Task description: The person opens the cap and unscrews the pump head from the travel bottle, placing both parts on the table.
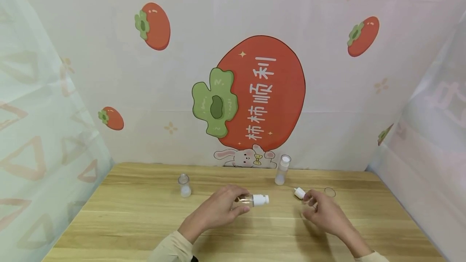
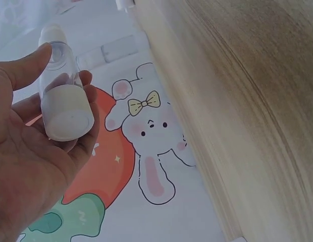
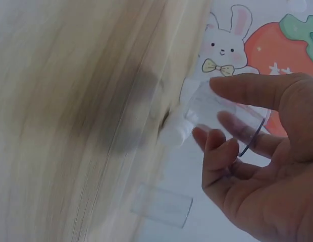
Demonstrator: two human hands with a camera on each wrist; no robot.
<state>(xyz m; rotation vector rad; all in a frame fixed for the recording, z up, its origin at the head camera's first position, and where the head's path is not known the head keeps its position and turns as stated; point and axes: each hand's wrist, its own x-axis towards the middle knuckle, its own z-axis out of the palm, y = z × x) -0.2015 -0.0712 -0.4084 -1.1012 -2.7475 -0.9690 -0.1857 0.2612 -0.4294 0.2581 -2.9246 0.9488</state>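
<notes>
Pump (image 1: 259, 200) on, clear cap (image 3: 214, 106) off: left hand (image 1: 219, 209), fingers wrapped round bottle (image 1: 245, 200) above bench (image 1: 123, 217) centre; right hand (image 1: 325, 213), fingers pinching cap. Capping, nearby loose pump (image 1: 299, 193) apparently remain.

Persimmon-print backdrop (image 1: 174, 76) behind wooden table (image 1: 134, 213)
</notes>
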